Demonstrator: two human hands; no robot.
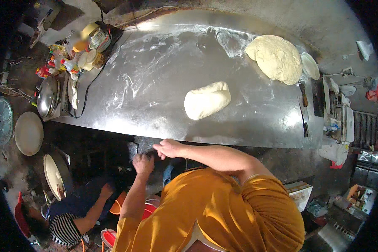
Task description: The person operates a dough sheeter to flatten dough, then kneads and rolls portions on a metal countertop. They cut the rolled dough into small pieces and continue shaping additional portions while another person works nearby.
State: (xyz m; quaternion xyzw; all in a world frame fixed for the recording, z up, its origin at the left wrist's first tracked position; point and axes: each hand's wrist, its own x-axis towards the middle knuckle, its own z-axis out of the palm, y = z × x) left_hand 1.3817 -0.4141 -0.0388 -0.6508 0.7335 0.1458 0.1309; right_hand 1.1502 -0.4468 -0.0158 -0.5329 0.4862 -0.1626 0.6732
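Observation:
A smaller folded lump of dough [207, 100] rests on the steel worktable [163, 82], and a large mound of dough [275, 60] sits at the far right. Both of my hands are off the dough, at the table's near edge. My right hand [169, 148] reaches across to the left with its fingers curled. Just below and left of it, my left hand [143, 164] is held low beyond the edge, fingers bent. The gap between them is dark, so I cannot tell whether either one holds anything.
A knife [304, 116] lies near the right end beside a white oval plate [310, 66]. Jars and bottles [70, 65] and a metal lidded pan [48, 96] crowd the left. Another person [78, 217] is at lower left, near an orange bucket [116, 204].

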